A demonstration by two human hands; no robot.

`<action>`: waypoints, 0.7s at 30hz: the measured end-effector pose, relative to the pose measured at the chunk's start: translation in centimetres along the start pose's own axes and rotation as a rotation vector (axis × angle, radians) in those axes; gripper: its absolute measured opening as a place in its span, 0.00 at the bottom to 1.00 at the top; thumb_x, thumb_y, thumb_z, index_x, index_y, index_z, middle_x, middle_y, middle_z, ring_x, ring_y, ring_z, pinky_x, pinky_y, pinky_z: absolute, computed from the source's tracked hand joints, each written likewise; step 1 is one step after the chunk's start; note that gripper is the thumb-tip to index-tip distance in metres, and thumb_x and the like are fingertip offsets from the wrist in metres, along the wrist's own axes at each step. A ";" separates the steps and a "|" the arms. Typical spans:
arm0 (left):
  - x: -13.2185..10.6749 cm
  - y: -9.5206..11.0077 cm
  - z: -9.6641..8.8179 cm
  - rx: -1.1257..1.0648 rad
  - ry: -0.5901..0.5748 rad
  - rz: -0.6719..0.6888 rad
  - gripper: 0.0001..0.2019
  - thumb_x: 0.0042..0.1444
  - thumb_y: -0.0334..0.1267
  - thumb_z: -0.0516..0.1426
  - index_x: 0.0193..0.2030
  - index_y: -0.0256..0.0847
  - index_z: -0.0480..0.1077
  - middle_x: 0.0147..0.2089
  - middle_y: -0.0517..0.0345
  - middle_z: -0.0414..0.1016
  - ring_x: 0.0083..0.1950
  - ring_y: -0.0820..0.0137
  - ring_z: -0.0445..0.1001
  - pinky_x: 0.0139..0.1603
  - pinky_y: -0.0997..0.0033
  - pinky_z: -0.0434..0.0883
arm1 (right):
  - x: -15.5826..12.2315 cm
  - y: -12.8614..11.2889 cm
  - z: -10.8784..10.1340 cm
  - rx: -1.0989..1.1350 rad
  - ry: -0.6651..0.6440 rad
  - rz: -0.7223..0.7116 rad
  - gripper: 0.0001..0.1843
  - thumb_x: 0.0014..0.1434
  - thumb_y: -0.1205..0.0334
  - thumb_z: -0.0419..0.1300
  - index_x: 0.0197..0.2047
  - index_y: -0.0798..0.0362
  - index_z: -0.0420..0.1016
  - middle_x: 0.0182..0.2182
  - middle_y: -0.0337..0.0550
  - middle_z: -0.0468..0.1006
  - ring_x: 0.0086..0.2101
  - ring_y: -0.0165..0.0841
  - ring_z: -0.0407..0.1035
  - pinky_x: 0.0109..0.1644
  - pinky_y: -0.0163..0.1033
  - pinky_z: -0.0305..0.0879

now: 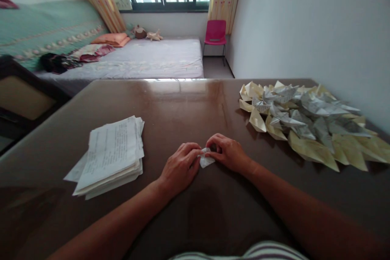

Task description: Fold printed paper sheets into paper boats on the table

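Observation:
My left hand point(180, 165) and my right hand point(227, 152) meet at the middle of the brown table point(170, 101). Both pinch a small folded piece of white paper point(206, 159) that rests on the tabletop between them; fingers of both hands are curled and pressed onto it. A stack of printed paper sheets point(111, 154) lies to the left of my left hand. A heap of folded paper boats point(307, 120), cream and grey-printed, spreads over the table's right side, apart from my right hand.
The white wall point(304, 24) runs along the table's right edge. Beyond the far edge stand a bed point(146, 59) with cushions and clothes, a pink chair point(215, 34) and a window with curtains. A dark wooden chair frame point(18, 97) stands at the left.

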State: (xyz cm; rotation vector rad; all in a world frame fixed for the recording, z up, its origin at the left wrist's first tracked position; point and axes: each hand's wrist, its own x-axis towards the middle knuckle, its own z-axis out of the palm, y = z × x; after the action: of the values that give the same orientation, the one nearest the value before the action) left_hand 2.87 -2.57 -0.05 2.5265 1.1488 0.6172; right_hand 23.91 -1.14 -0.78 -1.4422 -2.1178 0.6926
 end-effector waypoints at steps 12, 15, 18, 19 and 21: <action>0.6 -1.0 0.0 -0.399 -0.029 -0.186 0.13 0.63 0.42 0.52 0.35 0.40 0.75 0.34 0.58 0.75 0.35 0.74 0.72 0.37 0.75 0.66 | -0.1 -0.4 0.2 0.294 0.029 -0.168 0.09 0.61 0.56 0.59 0.34 0.51 0.76 0.30 0.39 0.76 0.32 0.28 0.67 0.36 0.33 0.62; 0.8 -1.1 0.1 -0.306 -0.048 -0.153 0.16 0.65 0.42 0.49 0.31 0.39 0.72 0.31 0.58 0.71 0.34 0.73 0.70 0.37 0.75 0.64 | 0.1 -0.4 0.2 0.189 0.031 -0.205 0.11 0.63 0.58 0.56 0.31 0.52 0.73 0.28 0.40 0.74 0.32 0.29 0.67 0.37 0.33 0.60; 1.1 -1.1 0.4 -0.199 -0.058 -0.154 0.18 0.65 0.43 0.48 0.27 0.38 0.69 0.28 0.59 0.67 0.31 0.73 0.67 0.34 0.74 0.62 | 0.1 -0.5 0.2 0.074 0.023 -0.141 0.12 0.64 0.58 0.54 0.30 0.52 0.71 0.27 0.39 0.73 0.32 0.29 0.66 0.36 0.33 0.58; 1.1 -1.2 0.5 -0.177 -0.062 -0.164 0.18 0.65 0.44 0.48 0.27 0.38 0.68 0.28 0.59 0.67 0.31 0.73 0.67 0.34 0.74 0.62 | 0.0 -0.5 0.3 0.039 0.015 -0.109 0.12 0.64 0.58 0.54 0.31 0.52 0.70 0.28 0.39 0.73 0.32 0.29 0.66 0.35 0.34 0.58; 1.2 -1.2 0.6 -0.165 -0.069 -0.194 0.18 0.65 0.44 0.48 0.28 0.39 0.68 0.28 0.60 0.68 0.30 0.74 0.67 0.33 0.74 0.61 | -0.2 -0.7 0.3 -0.001 -0.013 -0.044 0.08 0.62 0.56 0.56 0.35 0.51 0.71 0.29 0.38 0.73 0.31 0.29 0.66 0.34 0.33 0.57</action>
State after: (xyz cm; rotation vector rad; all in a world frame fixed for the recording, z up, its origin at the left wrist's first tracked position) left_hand 3.11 -0.96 -0.73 2.2492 1.2449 0.5460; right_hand 23.36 -1.61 -0.58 -1.3913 -2.1538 0.6860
